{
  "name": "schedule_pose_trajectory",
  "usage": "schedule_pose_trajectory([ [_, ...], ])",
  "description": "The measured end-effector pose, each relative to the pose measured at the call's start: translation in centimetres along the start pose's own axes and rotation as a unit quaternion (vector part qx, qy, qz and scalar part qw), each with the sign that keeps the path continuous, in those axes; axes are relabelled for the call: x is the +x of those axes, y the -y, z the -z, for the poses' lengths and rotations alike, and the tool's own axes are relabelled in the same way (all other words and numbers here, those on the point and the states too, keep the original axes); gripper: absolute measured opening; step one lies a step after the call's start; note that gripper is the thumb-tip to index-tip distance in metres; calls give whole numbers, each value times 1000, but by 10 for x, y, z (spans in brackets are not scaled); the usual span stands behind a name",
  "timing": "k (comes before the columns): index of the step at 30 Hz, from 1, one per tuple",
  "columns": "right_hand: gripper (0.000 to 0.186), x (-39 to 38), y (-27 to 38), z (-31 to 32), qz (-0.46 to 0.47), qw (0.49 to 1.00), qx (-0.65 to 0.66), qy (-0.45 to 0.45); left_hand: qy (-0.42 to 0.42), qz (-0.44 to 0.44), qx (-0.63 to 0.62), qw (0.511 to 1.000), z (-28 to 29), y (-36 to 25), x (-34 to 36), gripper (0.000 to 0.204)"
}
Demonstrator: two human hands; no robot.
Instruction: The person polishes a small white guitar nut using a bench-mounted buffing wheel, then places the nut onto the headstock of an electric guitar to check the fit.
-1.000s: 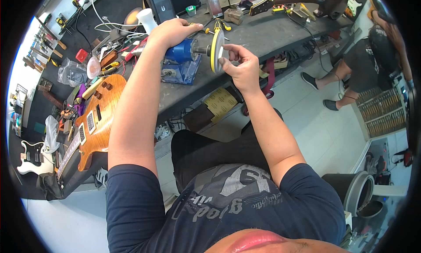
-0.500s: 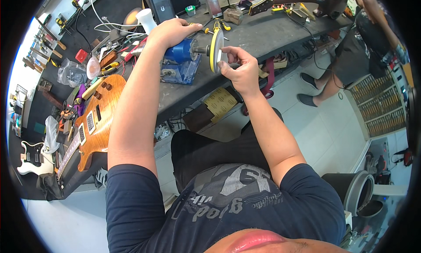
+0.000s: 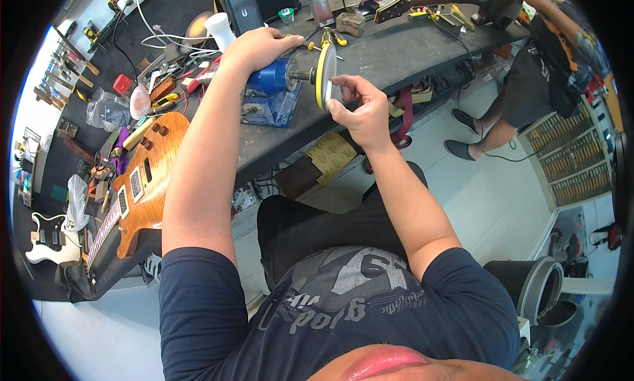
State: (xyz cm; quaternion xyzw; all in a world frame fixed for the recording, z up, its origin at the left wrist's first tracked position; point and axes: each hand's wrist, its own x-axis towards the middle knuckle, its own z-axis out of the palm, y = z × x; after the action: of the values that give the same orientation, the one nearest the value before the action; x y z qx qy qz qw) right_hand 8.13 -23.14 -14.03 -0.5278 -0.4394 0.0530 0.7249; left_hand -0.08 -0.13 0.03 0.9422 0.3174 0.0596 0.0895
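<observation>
The dark worktop (image 3: 403, 54) curves across the upper part of the view, crowded with tools, cables and scraps. On its left part lies an amber flame-topped electric guitar (image 3: 142, 183), with a white guitar (image 3: 46, 239) further out towards the edge of the view. Another person (image 3: 528, 84) stands at the far right end of the bench, apart from the work in hand.

Near the bench front sits a small blue motor unit (image 3: 271, 84) on a blue base, its shaft carrying an upright sanding disc with a yellow rim (image 3: 325, 65). The left hand (image 3: 261, 47) rests on top of the motor housing, fingers curled over it and steadying it. The right hand (image 3: 360, 110) is raised to the disc's right face, thumb and fingertips pinched narrowly on a small pale piece (image 3: 337, 103) held against or just beside the disc; whether it touches cannot be told.

Judging from this, the shaping of the small piece looks under way rather than finished, since the piece is at the disc and not yet set down. A loose sandpaper sheet (image 3: 330, 153) lies on a shelf beneath the worktop.
</observation>
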Motion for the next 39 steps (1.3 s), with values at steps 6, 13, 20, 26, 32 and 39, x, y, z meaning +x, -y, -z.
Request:
schedule_pose_trajectory([
  [6, 43, -5, 3, 2, 10, 1000, -11, 21, -6, -2, -1, 1000, -1, 1, 0, 80],
  [13, 43, -7, 4, 2, 16, 1000, -8, 22, -14, -4, 4, 1000, -2, 1, 0, 80],
  [20, 42, 1, 5, 1, 7, 1000, -4, 8, -13, -4, 1, 1000, -2, 2, 0, 79],
  [26, 41, 7, 0, 1, -19, 1000, 11, 0, -15, 1, -6, 1000, -2, 1, -1, 78],
  [32, 42, 14, -6, 2, 8, 1000, -5, 3, -11, -2, 0, 1000, 0, -1, -2, 77],
  [39, 40, 19, -9, 1, 15, 1000, -4, 3, -20, -5, 5, 1000, -3, 2, -1, 78],
])
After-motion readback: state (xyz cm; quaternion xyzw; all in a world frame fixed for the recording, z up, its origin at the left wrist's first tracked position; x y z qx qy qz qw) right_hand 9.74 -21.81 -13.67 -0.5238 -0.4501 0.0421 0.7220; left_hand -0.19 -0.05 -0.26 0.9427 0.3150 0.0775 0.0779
